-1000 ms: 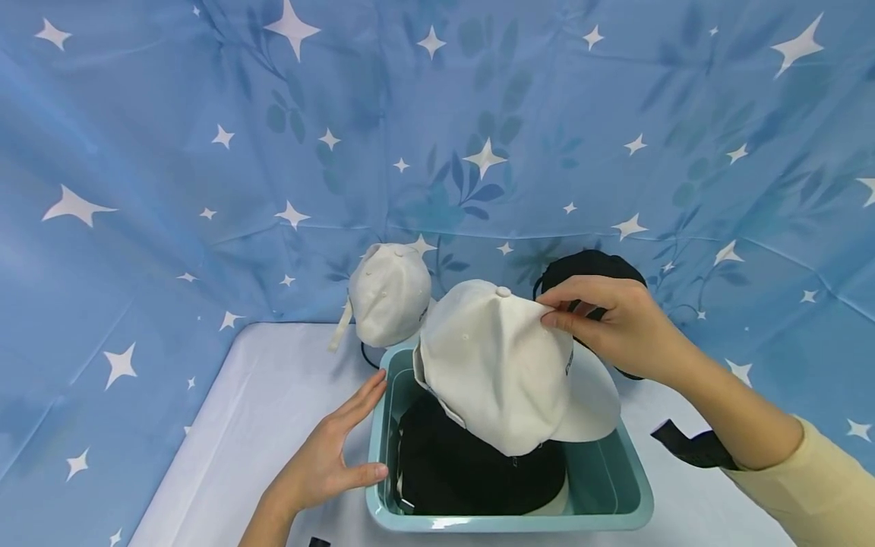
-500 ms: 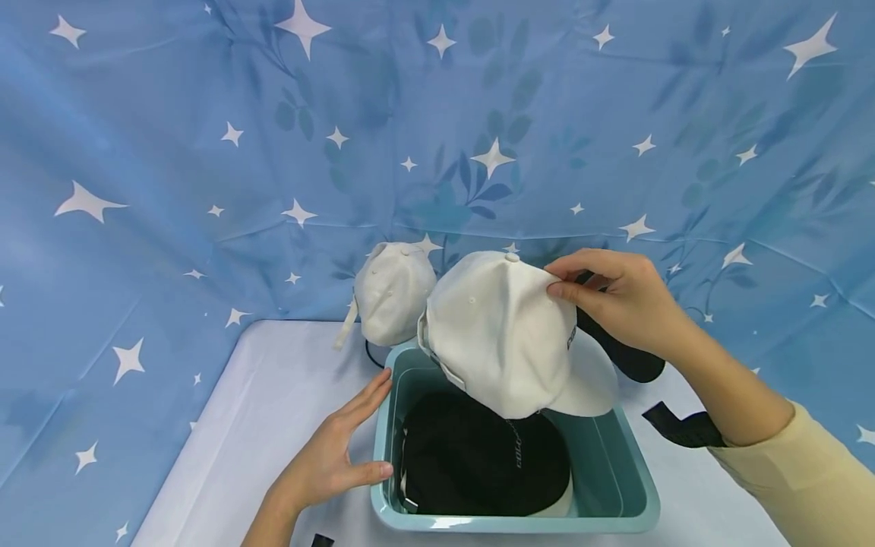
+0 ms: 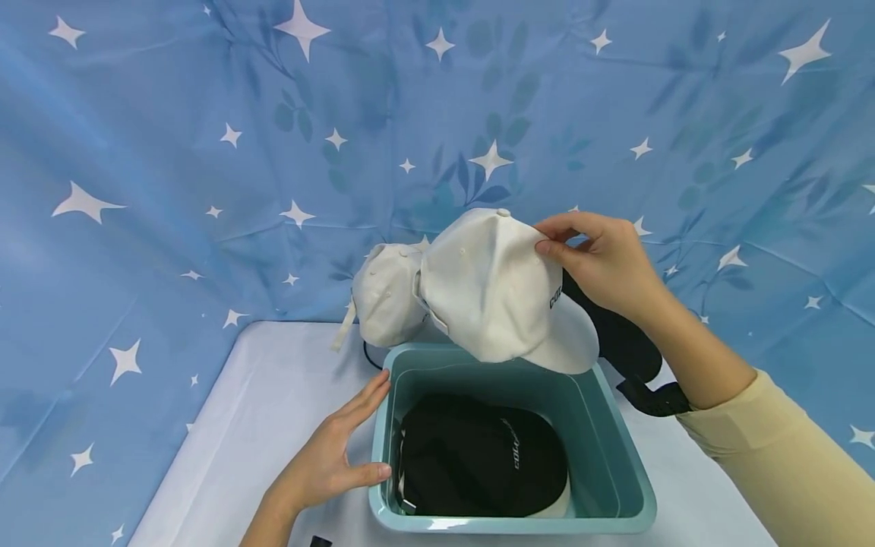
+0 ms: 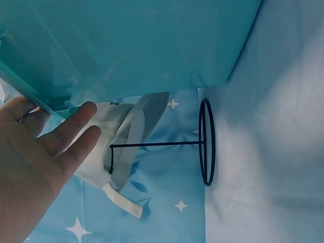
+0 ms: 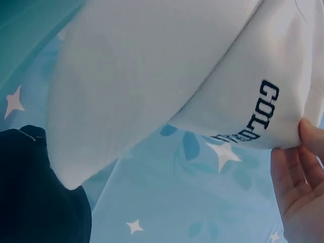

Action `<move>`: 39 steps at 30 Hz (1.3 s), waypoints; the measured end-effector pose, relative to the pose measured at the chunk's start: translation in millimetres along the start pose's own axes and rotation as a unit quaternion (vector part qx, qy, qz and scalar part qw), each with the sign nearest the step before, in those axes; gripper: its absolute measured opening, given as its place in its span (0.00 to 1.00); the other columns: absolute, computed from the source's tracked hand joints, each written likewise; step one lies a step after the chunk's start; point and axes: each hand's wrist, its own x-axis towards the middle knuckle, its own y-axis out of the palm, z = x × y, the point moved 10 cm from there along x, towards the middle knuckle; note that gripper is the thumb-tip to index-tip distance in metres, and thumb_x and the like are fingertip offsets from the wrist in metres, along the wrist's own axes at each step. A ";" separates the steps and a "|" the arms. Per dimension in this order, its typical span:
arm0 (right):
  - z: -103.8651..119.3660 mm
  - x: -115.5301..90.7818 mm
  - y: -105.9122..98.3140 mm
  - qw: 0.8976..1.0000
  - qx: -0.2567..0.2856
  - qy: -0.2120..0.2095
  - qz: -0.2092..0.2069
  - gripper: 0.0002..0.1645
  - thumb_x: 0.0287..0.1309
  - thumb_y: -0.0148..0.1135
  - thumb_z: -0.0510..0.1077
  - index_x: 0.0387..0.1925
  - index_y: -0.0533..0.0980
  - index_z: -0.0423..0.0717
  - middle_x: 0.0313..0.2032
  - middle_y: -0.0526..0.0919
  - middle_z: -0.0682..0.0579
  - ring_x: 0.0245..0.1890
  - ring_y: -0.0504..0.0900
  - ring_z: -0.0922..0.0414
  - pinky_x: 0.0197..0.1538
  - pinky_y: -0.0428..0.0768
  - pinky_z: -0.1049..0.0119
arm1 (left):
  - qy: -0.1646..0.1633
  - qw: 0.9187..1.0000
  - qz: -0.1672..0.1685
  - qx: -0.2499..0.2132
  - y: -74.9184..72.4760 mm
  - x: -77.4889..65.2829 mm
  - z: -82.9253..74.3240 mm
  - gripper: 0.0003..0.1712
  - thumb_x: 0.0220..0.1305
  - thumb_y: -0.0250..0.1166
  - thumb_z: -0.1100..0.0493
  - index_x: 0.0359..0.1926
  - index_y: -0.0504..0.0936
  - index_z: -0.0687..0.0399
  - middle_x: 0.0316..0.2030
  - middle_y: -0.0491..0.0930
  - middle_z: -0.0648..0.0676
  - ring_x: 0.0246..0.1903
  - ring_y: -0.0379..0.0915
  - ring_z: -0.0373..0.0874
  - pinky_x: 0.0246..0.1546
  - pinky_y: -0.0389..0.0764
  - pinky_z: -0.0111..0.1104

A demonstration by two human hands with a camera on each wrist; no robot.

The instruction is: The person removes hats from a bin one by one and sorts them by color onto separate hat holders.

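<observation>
A white baseball cap (image 3: 492,289) with dark lettering hangs above the back of a teal plastic bin (image 3: 608,456). The right hand (image 3: 604,262) pinches its crown between thumb and fingers; in the right wrist view the cap's brim (image 5: 121,91) and lettering show close up. Inside the bin lies a black cap (image 3: 478,456) with light lettering, and some white edge shows beneath it. The left hand (image 3: 335,452) rests against the bin's left rim with fingers spread and straight. From below, the left wrist view shows that hand (image 4: 45,147) touching the bin's edge (image 4: 30,93).
Behind the bin, a second white cap (image 3: 386,296) sits on a black wire stand (image 4: 205,142). A black cap (image 3: 618,338) stands at the back right, partly behind the right hand. White cloth covers the table (image 3: 273,395); a blue star-patterned curtain (image 3: 171,190) hangs behind.
The right hand has raised the white cap up out of the bin, uncovering the black cap and its lettering. The left hand has stayed at the bin's rim.
</observation>
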 end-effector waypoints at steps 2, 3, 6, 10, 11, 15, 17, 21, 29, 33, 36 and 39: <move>-1.7 2.6 -0.5 1.000 -0.002 0.008 -0.007 0.10 0.67 0.70 0.35 0.48 0.88 0.43 0.40 0.89 0.48 0.40 0.80 0.68 0.42 0.78 0.79 | 0.001 1.000 0.001 -0.001 0.5 0.1 0.3 0.54 0.62 0.72 0.47 0.83 0.56 0.49 0.83 0.49 0.50 0.80 0.51 0.53 0.65 0.66 0.68; -2.9 3.8 -0.6 1.000 -0.001 0.011 -0.009 0.10 0.68 0.69 0.35 0.49 0.88 0.43 0.41 0.89 0.47 0.40 0.80 0.67 0.42 0.78 0.79 | 0.001 1.000 0.002 -0.001 1.0 0.2 0.5 0.54 0.62 0.72 0.47 0.83 0.56 0.50 0.83 0.49 0.50 0.80 0.51 0.53 0.66 0.66 0.68; -5.3 7.6 1.3 1.000 -0.002 0.023 -0.011 0.11 0.70 0.67 0.36 0.51 0.88 0.43 0.42 0.89 0.47 0.41 0.80 0.66 0.43 0.77 0.78 | -0.001 1.000 0.003 0.001 1.7 -0.4 1.1 0.54 0.62 0.72 0.46 0.83 0.56 0.50 0.83 0.49 0.51 0.80 0.51 0.53 0.65 0.66 0.68; -6.1 16.1 6.6 1.000 -0.008 0.026 -0.015 0.12 0.71 0.65 0.35 0.51 0.87 0.42 0.43 0.89 0.47 0.42 0.80 0.63 0.43 0.77 0.77 | -0.006 1.000 0.004 -0.005 1.4 -1.7 1.3 0.53 0.63 0.71 0.49 0.83 0.56 0.50 0.83 0.49 0.51 0.79 0.51 0.54 0.64 0.66 0.70; -5.8 18.8 7.8 0.999 -0.011 0.024 -0.018 0.12 0.71 0.65 0.35 0.51 0.87 0.42 0.43 0.89 0.47 0.42 0.81 0.62 0.43 0.78 0.77 | -0.007 1.000 0.005 -0.007 1.1 -1.8 1.1 0.53 0.63 0.71 0.50 0.84 0.55 0.50 0.83 0.49 0.51 0.80 0.50 0.54 0.63 0.66 0.71; -6.4 29.0 13.7 0.999 -0.011 0.019 -0.028 0.11 0.71 0.64 0.35 0.51 0.87 0.42 0.43 0.89 0.46 0.43 0.82 0.57 0.42 0.77 0.76 | -0.005 1.000 0.004 -0.009 -0.4 -1.6 0.1 0.54 0.62 0.71 0.52 0.84 0.55 0.50 0.83 0.48 0.51 0.80 0.50 0.54 0.64 0.65 0.71; -7.0 33.6 16.9 0.999 -0.011 0.016 -0.034 0.12 0.71 0.65 0.35 0.51 0.87 0.41 0.43 0.88 0.46 0.44 0.83 0.55 0.41 0.77 0.76 | -0.004 1.000 0.003 -0.007 -0.9 -1.4 -0.3 0.54 0.61 0.72 0.52 0.84 0.55 0.50 0.83 0.48 0.51 0.80 0.50 0.54 0.64 0.66 0.70; -9.2 43.1 25.7 0.999 -0.003 0.013 -0.042 0.12 0.72 0.65 0.35 0.52 0.87 0.40 0.44 0.88 0.45 0.45 0.83 0.53 0.41 0.76 0.75 | -0.003 1.000 0.002 0.002 -2.2 -1.8 -1.1 0.54 0.62 0.72 0.51 0.83 0.56 0.50 0.83 0.49 0.51 0.80 0.51 0.54 0.64 0.66 0.69; -16.6 56.7 51.7 0.998 0.032 0.026 -0.045 0.12 0.72 0.65 0.37 0.52 0.87 0.42 0.45 0.88 0.46 0.48 0.83 0.53 0.43 0.77 0.72 | 0.000 1.000 -0.002 0.018 -6.1 -3.2 -3.6 0.54 0.63 0.73 0.48 0.83 0.56 0.51 0.83 0.50 0.52 0.79 0.52 0.53 0.65 0.68 0.67; -22.7 58.8 62.6 0.997 0.046 0.032 -0.048 0.12 0.73 0.64 0.37 0.53 0.87 0.43 0.45 0.88 0.46 0.48 0.83 0.53 0.44 0.78 0.70 | 0.000 1.000 -0.001 0.011 -5.1 -1.5 -3.2 0.54 0.62 0.73 0.50 0.83 0.56 0.50 0.83 0.49 0.51 0.79 0.51 0.54 0.63 0.67 0.70; -28.4 57.2 68.3 0.996 0.055 0.033 -0.058 0.12 0.72 0.65 0.37 0.52 0.87 0.42 0.45 0.88 0.46 0.47 0.83 0.53 0.42 0.78 0.70 | -0.001 1.000 0.003 0.005 -3.1 -0.1 -2.3 0.54 0.61 0.73 0.49 0.83 0.56 0.49 0.83 0.49 0.51 0.79 0.51 0.54 0.63 0.66 0.72; -31.9 55.5 75.0 0.996 0.056 0.029 -0.066 0.11 0.71 0.66 0.37 0.51 0.87 0.42 0.44 0.89 0.46 0.45 0.83 0.53 0.40 0.77 0.70 | -0.005 1.000 0.004 0.002 -2.3 0.1 -1.5 0.54 0.61 0.73 0.48 0.83 0.56 0.49 0.83 0.50 0.52 0.79 0.51 0.54 0.63 0.65 0.72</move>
